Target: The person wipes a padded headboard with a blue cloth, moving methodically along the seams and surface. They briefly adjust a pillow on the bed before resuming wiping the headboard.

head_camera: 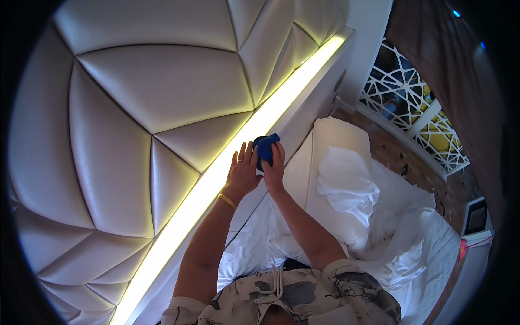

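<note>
A bunched dark-blue cloth (266, 151) sits in my right hand (276, 168), with the thumb and fingers wrapped around its lower and right sides. My left hand (244, 170), wearing a ring and a yellow bracelet, is spread palm down beside the cloth, its fingertips over the glowing light strip (183, 221). Whether the left fingers touch the cloth I cannot tell. Both hands are at the pale ledge (310, 88) that runs along the strip. Beyond the strip rises a padded wall panel (170, 85) of pale, leather-like segments.
White pillows (341, 140) and rumpled white bedding (414, 243) lie to the right, below the ledge. Farther right are a white lattice screen (406, 91), a brown curtain (451, 81) and a small dark-screened device (476, 217). Brown flooring (390, 150) shows beside the bed.
</note>
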The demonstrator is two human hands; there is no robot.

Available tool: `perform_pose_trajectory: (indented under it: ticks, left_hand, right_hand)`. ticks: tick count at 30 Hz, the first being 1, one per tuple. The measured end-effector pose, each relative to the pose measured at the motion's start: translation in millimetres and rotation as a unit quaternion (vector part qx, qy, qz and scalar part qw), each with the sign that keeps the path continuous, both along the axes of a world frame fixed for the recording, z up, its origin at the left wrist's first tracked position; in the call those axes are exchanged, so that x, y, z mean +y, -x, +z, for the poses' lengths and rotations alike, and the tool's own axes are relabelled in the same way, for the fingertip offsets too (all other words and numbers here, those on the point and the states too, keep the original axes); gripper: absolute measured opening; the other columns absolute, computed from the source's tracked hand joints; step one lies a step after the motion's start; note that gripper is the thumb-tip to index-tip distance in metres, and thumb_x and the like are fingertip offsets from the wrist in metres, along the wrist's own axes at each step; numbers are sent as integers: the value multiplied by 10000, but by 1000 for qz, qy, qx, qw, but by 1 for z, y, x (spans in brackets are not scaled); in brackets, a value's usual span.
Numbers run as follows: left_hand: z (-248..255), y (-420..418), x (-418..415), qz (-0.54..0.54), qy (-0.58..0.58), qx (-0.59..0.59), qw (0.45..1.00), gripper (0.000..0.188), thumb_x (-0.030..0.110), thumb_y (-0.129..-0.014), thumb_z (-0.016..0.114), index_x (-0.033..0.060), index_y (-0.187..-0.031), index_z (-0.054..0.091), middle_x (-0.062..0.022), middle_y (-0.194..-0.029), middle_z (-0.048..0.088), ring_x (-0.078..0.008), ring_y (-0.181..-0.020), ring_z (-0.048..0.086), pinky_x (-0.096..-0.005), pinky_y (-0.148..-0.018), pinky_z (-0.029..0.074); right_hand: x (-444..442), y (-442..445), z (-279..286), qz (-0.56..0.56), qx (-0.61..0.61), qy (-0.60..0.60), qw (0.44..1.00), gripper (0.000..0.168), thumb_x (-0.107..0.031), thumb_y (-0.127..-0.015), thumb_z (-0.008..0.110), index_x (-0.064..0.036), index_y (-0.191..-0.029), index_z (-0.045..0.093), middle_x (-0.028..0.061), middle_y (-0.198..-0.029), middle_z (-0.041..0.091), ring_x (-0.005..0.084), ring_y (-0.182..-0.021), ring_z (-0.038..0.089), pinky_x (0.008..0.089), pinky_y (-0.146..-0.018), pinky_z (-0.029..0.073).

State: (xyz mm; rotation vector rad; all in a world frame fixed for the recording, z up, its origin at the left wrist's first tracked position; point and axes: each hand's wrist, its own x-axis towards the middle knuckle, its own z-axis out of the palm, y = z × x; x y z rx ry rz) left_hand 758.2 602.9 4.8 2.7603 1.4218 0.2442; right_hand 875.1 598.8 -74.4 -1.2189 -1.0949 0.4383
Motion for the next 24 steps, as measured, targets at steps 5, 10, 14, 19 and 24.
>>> perform_pose_trajectory:
  ticks: [5, 10, 14, 19, 24]
  left_hand:
    - [0, 4, -4, -66, -30, 5, 997, 942, 326, -751, 796, 100, -1521, 304, -170, -1603, 226, -339, -1494, 191, -521, -1173, 244]
    - [4, 1, -2, -57, -13, 13, 998, 935, 320, -745, 799, 123, -1520, 314, -161, -1600, 239, -337, -1487, 217, -531, -1161, 263]
    - [6, -2, -2, -54, -14, 24, 998, 941, 330, -738, 804, 120, -1518, 322, -170, -1598, 239, -351, -1478, 236, -536, -1156, 270]
    - [7, -6, -2, -51, -12, 55, 997, 955, 334, -732, 821, 105, -1515, 324, -179, -1594, 242, -335, -1487, 215, -526, -1166, 255]
    - [10, -8, -1, -71, -24, 71, 995, 955, 337, -718, 822, 86, -1505, 342, -168, -1595, 250, -332, -1487, 215, -526, -1169, 246]
  right_hand:
    - [39, -30, -29, -40, 138, 39, 989, 563, -71, -879, 495, 37, -1423, 393, 179, -1472, 367, 331, -1371, 373, 369, -1153, 291]
    - [30, -15, -57, -31, 212, 273, 938, 610, -70, -873, 509, 49, -1450, 354, 209, -1462, 387, 351, -1381, 364, 375, -1168, 265]
    - [22, -12, -47, -26, 162, 169, 972, 585, -59, -880, 503, 27, -1443, 369, 188, -1435, 437, 303, -1343, 415, 339, -1132, 305]
    - [61, -47, -34, -79, 119, 126, 982, 601, -117, -912, 516, 35, -1464, 332, 211, -1480, 386, 351, -1374, 376, 368, -1154, 284]
    - [43, -26, -49, -47, 114, 283, 951, 624, -179, -929, 520, 48, -1472, 312, 230, -1493, 348, 381, -1386, 348, 403, -1153, 289]
